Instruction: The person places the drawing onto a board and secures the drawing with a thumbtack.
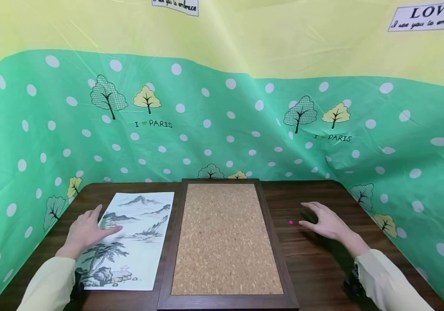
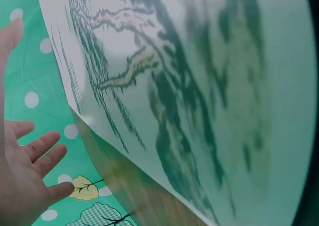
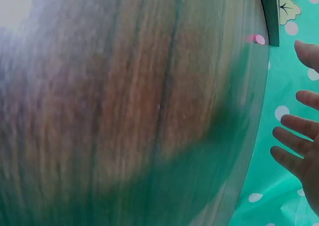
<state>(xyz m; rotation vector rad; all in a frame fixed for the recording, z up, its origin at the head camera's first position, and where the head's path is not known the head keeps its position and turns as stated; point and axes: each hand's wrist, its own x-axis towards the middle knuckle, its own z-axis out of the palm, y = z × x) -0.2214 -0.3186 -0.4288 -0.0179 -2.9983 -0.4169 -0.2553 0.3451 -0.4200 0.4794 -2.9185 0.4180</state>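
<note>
A sheet of white paper (image 1: 140,259) printed with an ink landscape of mountains and trees lies on the left of the dark wooden table. Over its left edge is my left hand (image 1: 87,231), thumb and fingers spread, holding nothing; contact with the sheet is hard to tell. A cork board (image 1: 226,242) in a dark brown frame lies in the middle. To its right sits a tiny pink thumbtack-like piece (image 1: 290,222). My right hand (image 1: 328,221) hovers just right of that piece, its fingers (image 3: 294,123) apart and nothing between them.
The dark wood table (image 1: 315,276) carries all these things. Behind and beside it hangs a green and yellow curtain (image 1: 222,129) with white dots and printed trees. A dark band (image 1: 356,280) with a device sits at the right wrist.
</note>
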